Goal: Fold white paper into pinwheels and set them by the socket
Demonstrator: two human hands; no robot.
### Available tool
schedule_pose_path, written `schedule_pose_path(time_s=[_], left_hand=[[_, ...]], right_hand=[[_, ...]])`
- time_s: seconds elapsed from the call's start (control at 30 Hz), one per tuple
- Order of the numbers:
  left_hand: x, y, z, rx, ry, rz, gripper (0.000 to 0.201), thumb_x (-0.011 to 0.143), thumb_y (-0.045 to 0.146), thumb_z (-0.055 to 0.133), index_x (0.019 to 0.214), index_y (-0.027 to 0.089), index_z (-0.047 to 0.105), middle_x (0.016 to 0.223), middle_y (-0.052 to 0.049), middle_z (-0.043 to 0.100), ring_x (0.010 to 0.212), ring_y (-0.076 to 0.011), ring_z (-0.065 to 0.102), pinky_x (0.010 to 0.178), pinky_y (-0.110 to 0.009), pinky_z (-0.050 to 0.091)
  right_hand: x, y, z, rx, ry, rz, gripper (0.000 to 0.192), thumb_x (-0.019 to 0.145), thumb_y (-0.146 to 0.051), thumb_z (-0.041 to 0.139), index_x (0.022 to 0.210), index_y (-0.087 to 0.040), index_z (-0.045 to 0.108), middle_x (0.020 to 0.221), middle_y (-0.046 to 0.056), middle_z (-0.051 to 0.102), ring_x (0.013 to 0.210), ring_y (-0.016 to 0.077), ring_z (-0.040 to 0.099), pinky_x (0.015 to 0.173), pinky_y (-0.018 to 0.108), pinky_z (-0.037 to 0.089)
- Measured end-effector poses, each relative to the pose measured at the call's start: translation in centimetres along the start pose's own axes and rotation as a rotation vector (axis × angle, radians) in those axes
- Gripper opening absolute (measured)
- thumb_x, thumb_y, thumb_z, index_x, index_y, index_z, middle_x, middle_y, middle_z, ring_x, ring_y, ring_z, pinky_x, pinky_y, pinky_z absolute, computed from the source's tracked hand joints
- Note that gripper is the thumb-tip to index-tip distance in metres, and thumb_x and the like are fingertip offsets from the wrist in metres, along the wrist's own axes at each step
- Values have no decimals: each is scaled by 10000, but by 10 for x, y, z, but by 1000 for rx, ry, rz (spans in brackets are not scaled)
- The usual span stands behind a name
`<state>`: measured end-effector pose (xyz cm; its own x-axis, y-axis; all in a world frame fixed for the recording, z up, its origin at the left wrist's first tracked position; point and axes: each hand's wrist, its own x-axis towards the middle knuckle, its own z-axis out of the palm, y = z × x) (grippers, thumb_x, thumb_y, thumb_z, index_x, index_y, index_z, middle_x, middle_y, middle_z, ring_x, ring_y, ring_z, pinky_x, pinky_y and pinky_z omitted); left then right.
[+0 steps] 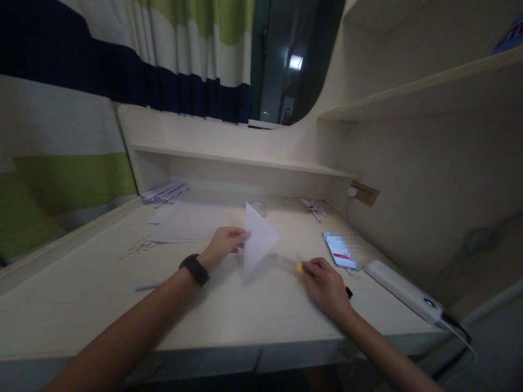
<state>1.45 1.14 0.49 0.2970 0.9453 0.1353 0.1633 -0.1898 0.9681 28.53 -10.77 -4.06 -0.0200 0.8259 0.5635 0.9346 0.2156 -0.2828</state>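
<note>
Pinched at its left edge by my left hand (229, 239), a white sheet of paper folded into a triangle (259, 239) stands above the desk, its point toward the right. My left wrist wears a black watch. To the right of the paper, my right hand (324, 286) is closed around a yellow-and-black utility knife (300, 267). The knife's front end points left toward the paper and is blurred, so I cannot make out its blade. A gap separates the knife from the paper.
White paper sheets (183, 220) and folded strips (165, 191) lie at the back left, near some pale string-like pieces (141, 245). Behind the triangle is a tape roll (258, 207). A paper pinwheel (314, 207), a phone (341, 251) and a white power strip (404, 291) occupy the right side.
</note>
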Motion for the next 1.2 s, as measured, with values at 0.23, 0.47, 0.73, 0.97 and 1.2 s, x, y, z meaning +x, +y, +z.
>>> schedule_pose_path(time_s=[0.23, 0.47, 0.73, 0.97, 1.2], left_hand=[[-3, -8, 4, -115, -118, -83, 361, 720, 428, 666, 848, 91, 674, 842, -108, 683, 664, -137, 603, 573, -241, 457], [-3, -15, 13, -221, -189, -108, 333, 669, 378, 721, 819, 95, 627, 887, -108, 684, 761, -163, 640, 739, -319, 515], [-3, -18, 8, 581, -181, 17, 319, 668, 431, 680, 627, 162, 513, 561, -61, 632, 559, -196, 613, 565, -314, 461], [-10, -11, 14, 926, -279, 646, 395, 824, 499, 522, 1112, 235, 578, 1221, -70, 584, 1183, -264, 466, 976, -413, 338], [-10, -35, 22, 1100, -437, 611, 517, 924, 544, 225, 1380, 332, 344, 1448, -24, 366, 1319, -300, 291, 1036, -479, 222]], right_hand=[[-2, -1, 0, -95, 69, 9, 254, 852, -286, 478, 1021, -215, 655, 989, 74, 600, 687, 163, 599, 625, 283, 462], [10, -8, 7, -115, -91, -15, 231, 848, -272, 497, 998, -225, 666, 969, 53, 595, 697, 145, 584, 661, 272, 438], [34, -19, 20, -56, -230, -77, 171, 840, -313, 552, 845, -225, 698, 855, 59, 606, 842, 193, 547, 724, 292, 400], [39, -24, 21, -78, -312, -60, 198, 846, -336, 542, 857, -225, 705, 854, 54, 606, 849, 183, 541, 728, 272, 372], [45, -28, 26, -77, -373, -101, 222, 853, -348, 532, 876, -210, 703, 869, 61, 610, 865, 182, 545, 763, 269, 372]])
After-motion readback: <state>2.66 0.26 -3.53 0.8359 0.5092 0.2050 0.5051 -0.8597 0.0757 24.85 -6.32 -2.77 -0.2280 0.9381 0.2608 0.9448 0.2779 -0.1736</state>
